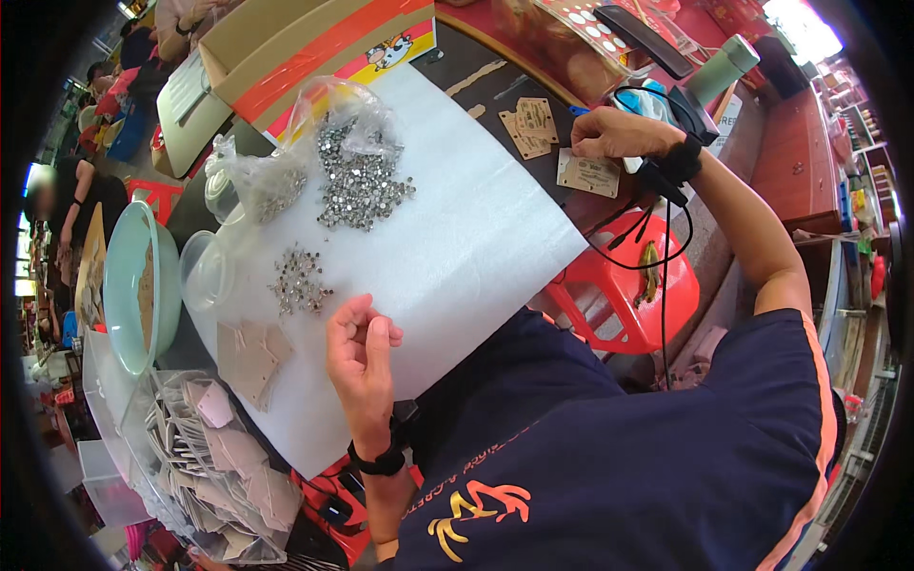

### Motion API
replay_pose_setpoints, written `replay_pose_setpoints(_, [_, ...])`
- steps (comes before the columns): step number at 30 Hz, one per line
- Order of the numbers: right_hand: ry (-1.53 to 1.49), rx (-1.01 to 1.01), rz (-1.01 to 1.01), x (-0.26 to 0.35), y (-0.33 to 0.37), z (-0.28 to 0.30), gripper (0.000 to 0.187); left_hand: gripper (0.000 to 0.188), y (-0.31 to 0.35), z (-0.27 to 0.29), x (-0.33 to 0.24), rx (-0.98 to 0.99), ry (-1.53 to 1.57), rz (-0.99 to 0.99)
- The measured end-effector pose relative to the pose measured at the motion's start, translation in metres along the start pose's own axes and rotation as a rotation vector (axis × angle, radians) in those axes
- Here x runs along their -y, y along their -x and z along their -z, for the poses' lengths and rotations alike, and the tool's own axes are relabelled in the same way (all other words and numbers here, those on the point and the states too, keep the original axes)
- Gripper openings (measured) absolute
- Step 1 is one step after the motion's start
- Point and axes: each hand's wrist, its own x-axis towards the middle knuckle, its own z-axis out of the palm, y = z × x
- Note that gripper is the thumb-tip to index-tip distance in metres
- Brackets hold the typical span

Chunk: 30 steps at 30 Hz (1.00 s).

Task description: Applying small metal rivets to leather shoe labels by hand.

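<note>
My right hand [624, 133] reaches to the far right of the table, fingers bent together at the upper edge of a thin tan rectangular plate [588, 175] with printing and small corner holes. Similar plates [530, 127] lie overlapped just to its left. My left hand [362, 347] hovers over the near edge of the white foam sheet [457, 219], palm turned up, fingers loosely curled and thumb apart; I see nothing in it. Beyond it lies a small scatter of shiny metal pieces [301, 282]. A larger heap of them [357, 176] spills from a clear plastic bag [333, 100].
Thin tan plates [253, 357] lie at the sheet's left edge. A clear bin [214, 457] holds many tan pieces, beside a pale green basin [143, 285]. A cardboard box [305, 57] stands at the back. Black cables hang near a red stool [628, 295] at right.
</note>
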Motion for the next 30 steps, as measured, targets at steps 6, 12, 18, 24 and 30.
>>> replay_pose_setpoints(6, [0.12,-0.106,0.067,-0.003,-0.007,-0.003,0.027,0.023,0.0,0.0,0.001,-0.009,-0.02,0.012])
replay_pose_setpoints(12, [0.136,-0.145,0.04,0.002,-0.009,-0.002,0.023,0.022,0.001,0.001,0.003,-0.018,0.002,0.005])
replay_pose_setpoints(18, [0.177,-0.102,0.032,0.005,-0.014,0.003,0.021,0.023,0.0,-0.001,0.005,-0.016,0.013,0.012])
replay_pose_setpoints(24, [0.267,0.01,-0.095,0.028,-0.022,0.008,0.02,0.023,0.001,-0.004,0.005,-0.012,0.03,0.015])
replay_pose_setpoints(30, [0.374,0.105,-0.115,0.015,-0.045,0.01,0.02,0.024,0.001,-0.005,0.006,-0.017,-0.002,0.016])
